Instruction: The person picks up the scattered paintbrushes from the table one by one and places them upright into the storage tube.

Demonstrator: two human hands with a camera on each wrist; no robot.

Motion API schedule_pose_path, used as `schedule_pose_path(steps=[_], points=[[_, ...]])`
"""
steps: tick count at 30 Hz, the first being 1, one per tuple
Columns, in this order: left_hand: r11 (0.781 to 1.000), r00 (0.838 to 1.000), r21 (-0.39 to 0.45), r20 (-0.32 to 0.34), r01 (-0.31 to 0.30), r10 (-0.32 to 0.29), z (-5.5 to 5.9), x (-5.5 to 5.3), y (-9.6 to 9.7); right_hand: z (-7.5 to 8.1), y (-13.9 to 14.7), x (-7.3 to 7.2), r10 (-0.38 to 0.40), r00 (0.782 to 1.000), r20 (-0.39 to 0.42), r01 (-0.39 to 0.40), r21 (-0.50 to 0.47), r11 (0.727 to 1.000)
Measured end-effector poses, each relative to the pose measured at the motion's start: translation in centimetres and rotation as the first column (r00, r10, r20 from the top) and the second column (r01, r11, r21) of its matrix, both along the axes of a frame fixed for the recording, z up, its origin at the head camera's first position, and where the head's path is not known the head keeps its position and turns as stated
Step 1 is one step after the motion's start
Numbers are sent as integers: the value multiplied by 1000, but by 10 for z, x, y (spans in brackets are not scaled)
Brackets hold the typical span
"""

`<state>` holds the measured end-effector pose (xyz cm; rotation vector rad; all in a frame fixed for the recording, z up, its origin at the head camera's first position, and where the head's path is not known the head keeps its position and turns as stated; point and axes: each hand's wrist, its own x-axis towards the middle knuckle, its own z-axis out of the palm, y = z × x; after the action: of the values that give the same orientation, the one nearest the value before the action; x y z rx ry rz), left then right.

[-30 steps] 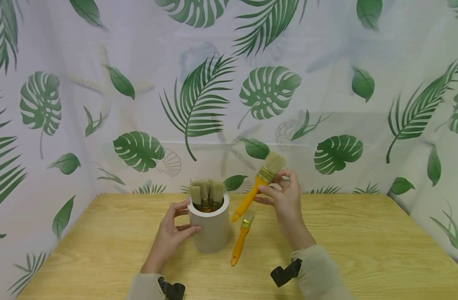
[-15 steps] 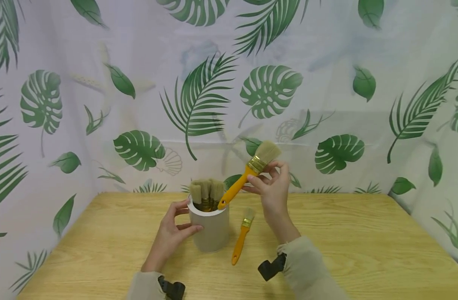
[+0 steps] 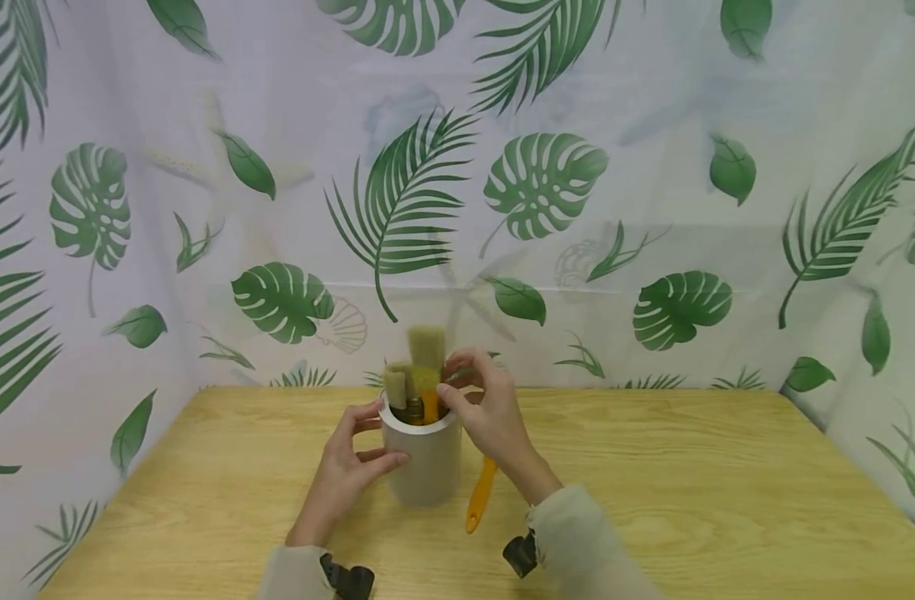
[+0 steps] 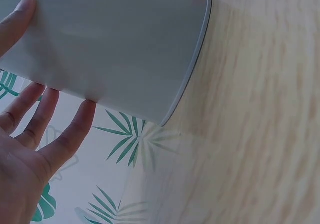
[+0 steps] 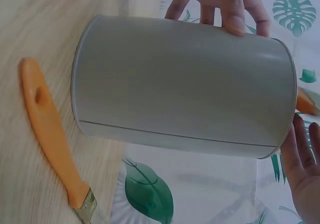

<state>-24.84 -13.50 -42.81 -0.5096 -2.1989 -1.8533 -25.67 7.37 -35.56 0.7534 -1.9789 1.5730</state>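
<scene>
A grey-white cylindrical container (image 3: 425, 467) stands upright on the table, with several paintbrushes (image 3: 395, 389) in it, bristles up. My left hand (image 3: 341, 479) holds its left side, thumb in front and fingers behind; the left wrist view shows the thumb and fingertips against the wall of the container (image 4: 115, 49). At the rim's right side, my right hand (image 3: 495, 421) pinches a wide paintbrush (image 3: 426, 348). Its orange handle goes down into the container and its bristles rise above the others. In the right wrist view, only a bit of orange shows past the rim.
A smaller orange-handled paintbrush (image 3: 481, 497) lies on the wooden table (image 3: 690, 483), right of the container, partly hidden under my right hand; its handle (image 5: 50, 134) shows fully in the right wrist view. A leaf-print cloth (image 3: 540, 192) hangs behind the table.
My right hand has brought the wide paintbrush left from the container's right, turned it upright and lowered its handle inside the rim. The left hand keeps its hold on the container.
</scene>
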Motion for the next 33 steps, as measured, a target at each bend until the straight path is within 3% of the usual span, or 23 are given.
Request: schedule_pose_path(steps=[2,5,13,22,33], points=[[1000,1000,-1,-2,0,0,-1,0,0,-1,1,2,-20,1000,-21,21,40,999],[1000,1000,-2,-7,1,-1,-1,0,0,-2,8,2,-57,998,-5,58,21,998],[1000,1000,-10,-4,-13,13,0,0,2,-9,36,-3,-167,973,159,178,-57,982],[1000,1000,4,-8,-5,5,1,1,2,-17,58,-2,-240,881,407,254,21,967],[1000,1000,-7,-4,1,-1,0,1,2,-20,70,4,-275,781,560,257,112,960]])
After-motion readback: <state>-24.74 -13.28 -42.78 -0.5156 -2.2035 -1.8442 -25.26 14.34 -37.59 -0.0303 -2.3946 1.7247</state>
